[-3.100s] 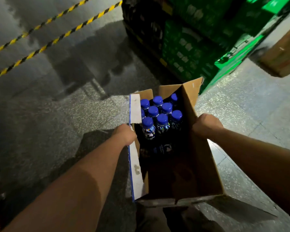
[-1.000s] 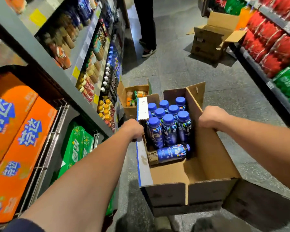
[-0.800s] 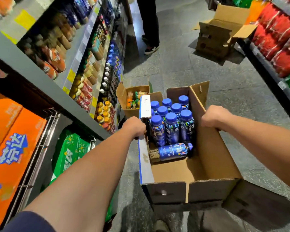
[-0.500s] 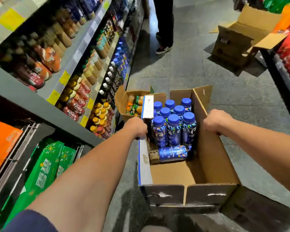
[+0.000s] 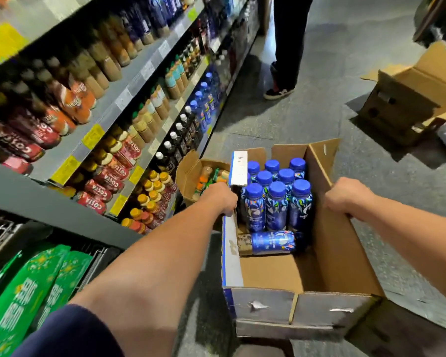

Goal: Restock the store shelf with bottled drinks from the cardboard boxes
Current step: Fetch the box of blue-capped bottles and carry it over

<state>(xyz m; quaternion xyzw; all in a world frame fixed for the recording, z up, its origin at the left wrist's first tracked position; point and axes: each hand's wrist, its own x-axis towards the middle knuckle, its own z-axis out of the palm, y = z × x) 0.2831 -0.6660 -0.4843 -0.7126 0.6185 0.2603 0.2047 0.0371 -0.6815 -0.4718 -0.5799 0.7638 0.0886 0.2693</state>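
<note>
- Cardboard box (image 5: 332, 253), held in the aisle beside the shelf (image 5: 62, 161); blue-capped bottles (image 5: 276, 207) stand at its far end, 1 lying bottle (image 5: 272, 240) before them.
- Our left hand (image 5: 220, 198) grips its left wall.
- Our right hand (image 5: 345, 195) grips its right wall.

An open cardboard box (image 5: 335, 253) is held by its side walls, the left grip (image 5: 220, 198) and right grip (image 5: 345, 194) curled over the edges. Blue-capped bottles (image 5: 276, 202) are stood upright at its far end; a single bottle (image 5: 271, 242) is laid sideways just before them.
</note>
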